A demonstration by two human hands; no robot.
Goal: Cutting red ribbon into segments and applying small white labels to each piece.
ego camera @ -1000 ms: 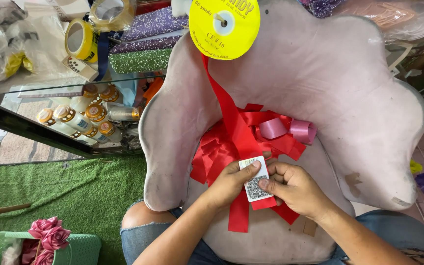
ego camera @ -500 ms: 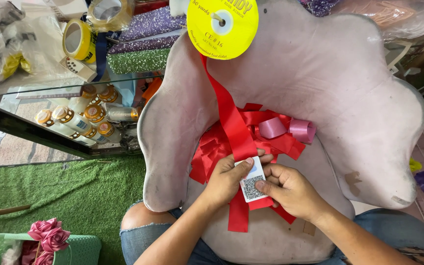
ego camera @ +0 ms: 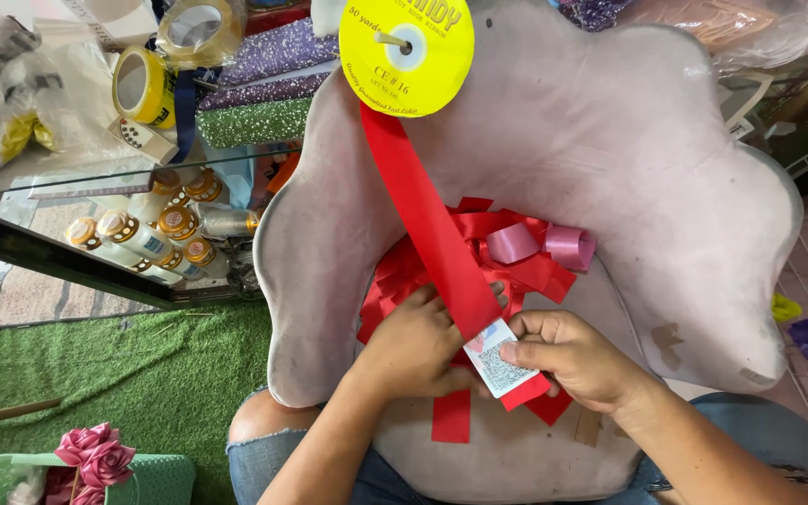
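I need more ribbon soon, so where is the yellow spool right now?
In the head view the yellow spool sits top centre, at the upper edge of the grey cushion, right of the glitter rolls. Red ribbon runs from it down to both hands.

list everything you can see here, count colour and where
ribbon spool disc: one, yellow, round, top centre on the cushion
red satin ribbon strip: one, red, runs from the spool down to the hands
cut ribbon pieces: a pile, red, mid cushion
pink ribbon loops: two, pink, on the pile
small white printed card: one, white, pinched between both hands
plush shaped cushion: one, pale grey, on the lap
tape rolls: two, yellow and clear, upper left
small gold-capped bottles: several, under the glass shelf
glitter fabric rolls: three, purple and green, upper left
green basket: one, bottom left, holds pink ribbon roses
left hand: on ribbon and card
right hand: grip on the card
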